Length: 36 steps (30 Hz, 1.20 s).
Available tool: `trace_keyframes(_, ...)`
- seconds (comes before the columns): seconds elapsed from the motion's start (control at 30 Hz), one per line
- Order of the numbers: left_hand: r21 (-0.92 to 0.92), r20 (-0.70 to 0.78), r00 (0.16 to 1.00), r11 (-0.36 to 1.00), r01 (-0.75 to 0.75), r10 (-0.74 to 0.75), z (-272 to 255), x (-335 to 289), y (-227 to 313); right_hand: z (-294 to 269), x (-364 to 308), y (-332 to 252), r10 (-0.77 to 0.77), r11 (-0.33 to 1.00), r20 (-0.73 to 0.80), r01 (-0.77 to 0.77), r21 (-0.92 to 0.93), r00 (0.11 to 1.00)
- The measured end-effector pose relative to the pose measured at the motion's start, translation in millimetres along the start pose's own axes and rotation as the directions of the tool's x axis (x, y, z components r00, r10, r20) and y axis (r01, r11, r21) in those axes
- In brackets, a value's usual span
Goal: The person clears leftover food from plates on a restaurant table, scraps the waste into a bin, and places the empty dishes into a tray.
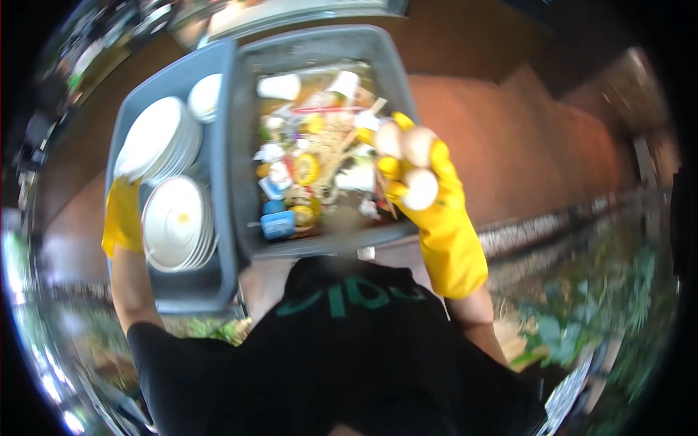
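Note:
My right hand (pixel 436 192), in a yellow rubber glove, is closed around three small, round, pale things (pixel 420 190), blurred by motion; whether they are cups or eggs I cannot make out. It is over the right edge of a grey tub of food waste (pixel 243 156). On the left, my left hand (pixel 122 211) wears a matching glove and lies at the outer side of a second grey tub (pixel 185 294), beside a stack of white plates (pixel 158 138). Its fingers are smeared and partly hidden. Nearer me in that tub leans another stack of white plates (pixel 176 221), the top one stained yellow.
The waste tub holds noodles, wooden chopsticks (pixel 338 160), white cups (pixel 280 87), a blue packet (pixel 278 224) and scraps. A white bowl (pixel 206 97) stands in the plate tub's far corner. Reddish-brown floor (pixel 502 152) stretches right; green plants (pixel 574 327) grow at lower right.

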<state>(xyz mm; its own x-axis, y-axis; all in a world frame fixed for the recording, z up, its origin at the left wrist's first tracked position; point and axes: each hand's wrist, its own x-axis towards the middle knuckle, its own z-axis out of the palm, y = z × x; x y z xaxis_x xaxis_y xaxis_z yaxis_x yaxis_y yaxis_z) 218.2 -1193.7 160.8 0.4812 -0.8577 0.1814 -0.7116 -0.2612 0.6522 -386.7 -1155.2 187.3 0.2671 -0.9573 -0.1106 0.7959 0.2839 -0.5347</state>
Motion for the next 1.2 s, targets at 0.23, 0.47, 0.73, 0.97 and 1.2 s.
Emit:
trace_keyframes(0.23, -0.152, -0.422, 0.843, 0.943, 0.296, -0.333, 44, 48, 19, -30, -34, -47, -0.013, 0.962, 0.082, -0.01, 0.274, 0.997)
trace_keyframes(0.47, -0.083, -0.483, 0.85, 0.955, -0.285, 0.212, 90, -11, 176, -122, -64, -130, -0.102, 0.883, 0.117, 0.035, 0.469, 0.988)
trace_keyframes(0.73, -0.758, 0.234, 0.92, 0.651, -0.03, 0.315, 281, -201, 488, -252, -163, -276, -0.284, 0.868, -0.197, 0.339, 0.362, 0.938)
trace_keyframes(0.97, -0.733, 0.237, 0.967, 0.67, 0.118, 0.089, 335, -226, 568, -324, -168, -338, -0.375, 0.859, -0.351, 0.463, 0.216, 0.858)
trace_keyframes(1.2, -0.748, 0.235, 0.903, 0.661, -0.069, 0.36, 412, -171, 618, -368, -68, -423, -0.27, 0.853, -0.243, 0.349, 0.389, 0.932)
